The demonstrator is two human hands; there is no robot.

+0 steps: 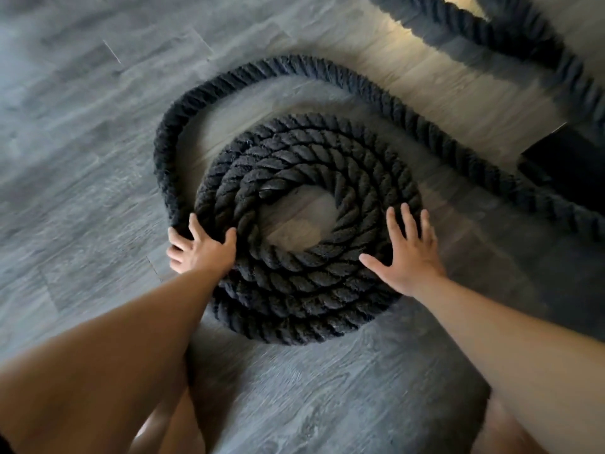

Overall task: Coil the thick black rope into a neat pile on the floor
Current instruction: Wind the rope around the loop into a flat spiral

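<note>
Grey wood-grain floor (82, 158) fills the view, with two bare forearms reaching forward from the near edge. Left hand (199, 249) sits at the near-left rim of the coil (307, 231), thumb against the coil's outer turn and fingers curled around the loose strand where it meets the pile. Right hand (407, 253) lies flat with fingers spread wide, gripping nothing, palm over the coil's near-right turns and fingertips at its outer edge. Between the two hands the rope (248, 73) is wound in several tight flat turns around a bare patch of floor. Beyond the left fingers the loose strand arcs up and round the far side of the coil, apart from it, then runs off right past a dark block (563, 158).
</note>
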